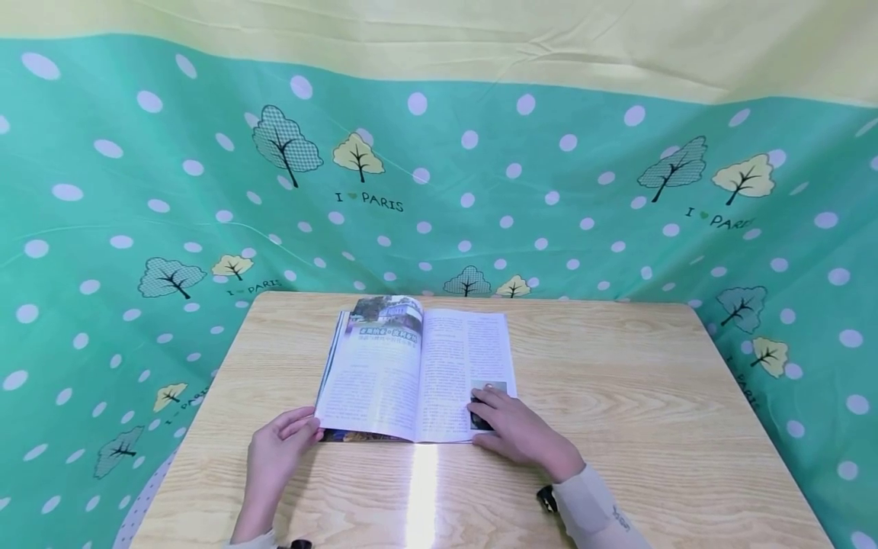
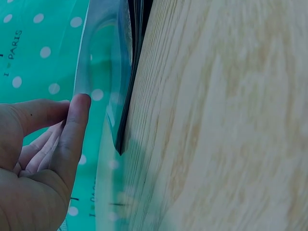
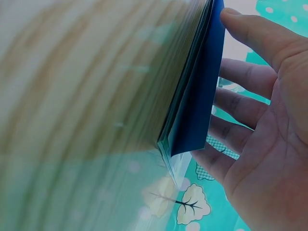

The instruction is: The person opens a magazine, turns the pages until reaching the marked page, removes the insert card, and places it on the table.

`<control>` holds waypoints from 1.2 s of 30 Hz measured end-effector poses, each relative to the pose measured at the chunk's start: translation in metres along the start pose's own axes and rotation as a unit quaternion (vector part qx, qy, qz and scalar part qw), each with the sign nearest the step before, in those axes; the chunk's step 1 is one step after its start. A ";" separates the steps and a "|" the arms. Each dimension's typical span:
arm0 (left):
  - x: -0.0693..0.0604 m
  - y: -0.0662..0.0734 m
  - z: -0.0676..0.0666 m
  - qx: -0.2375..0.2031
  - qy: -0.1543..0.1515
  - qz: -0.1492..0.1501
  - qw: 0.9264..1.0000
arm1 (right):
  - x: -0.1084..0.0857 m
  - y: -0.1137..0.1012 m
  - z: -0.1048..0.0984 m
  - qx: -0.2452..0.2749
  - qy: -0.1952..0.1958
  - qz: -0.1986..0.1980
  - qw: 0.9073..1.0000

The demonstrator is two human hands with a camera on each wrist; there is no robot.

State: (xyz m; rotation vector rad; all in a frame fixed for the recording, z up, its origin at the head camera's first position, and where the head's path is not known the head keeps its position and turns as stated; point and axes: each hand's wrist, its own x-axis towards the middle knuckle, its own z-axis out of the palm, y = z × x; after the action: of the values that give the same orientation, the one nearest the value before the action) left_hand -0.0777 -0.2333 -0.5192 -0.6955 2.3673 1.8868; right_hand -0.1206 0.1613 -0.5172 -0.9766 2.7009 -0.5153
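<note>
An open magazine (image 1: 446, 366) lies on the wooden table, with a building photo at the top of its left page and printed columns below. My left hand (image 1: 277, 450) is at the lower left corner; in the left wrist view, thumb and forefinger of the left hand (image 2: 48, 144) pinch a page (image 2: 85, 62) lifted away from the thicker stack of pages. My right hand (image 1: 517, 431) rests on the lower right of the right page, over part of a small dark photo. The right wrist view has the fingers of the right hand (image 3: 260, 96) extended against the magazine's edge (image 3: 197, 110).
The pale wooden table (image 1: 617, 366) has a bright light reflection near its front. Behind and beside it hangs a green dotted curtain (image 1: 466, 168) with tree prints and a yellow upper band. A dark strap piece (image 1: 546, 499) sits at the right wrist.
</note>
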 end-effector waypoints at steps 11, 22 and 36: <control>-0.001 -0.001 -0.004 0.001 0.013 0.004 1.000 | -0.005 0.006 -0.001 0.038 0.018 -0.017 0.999; -0.001 -0.002 -0.007 0.006 0.015 -0.005 1.000 | -0.015 0.020 -0.003 0.062 0.032 -0.002 0.998; 0.000 -0.004 -0.007 -0.003 0.014 0.000 1.000 | -0.022 0.028 -0.005 0.037 0.093 -0.033 0.994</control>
State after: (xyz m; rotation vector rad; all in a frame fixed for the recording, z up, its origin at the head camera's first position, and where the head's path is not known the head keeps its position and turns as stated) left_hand -0.0741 -0.2407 -0.5209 -0.7275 2.3799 1.8982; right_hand -0.1213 0.1969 -0.5217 -1.0494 2.7941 -0.7486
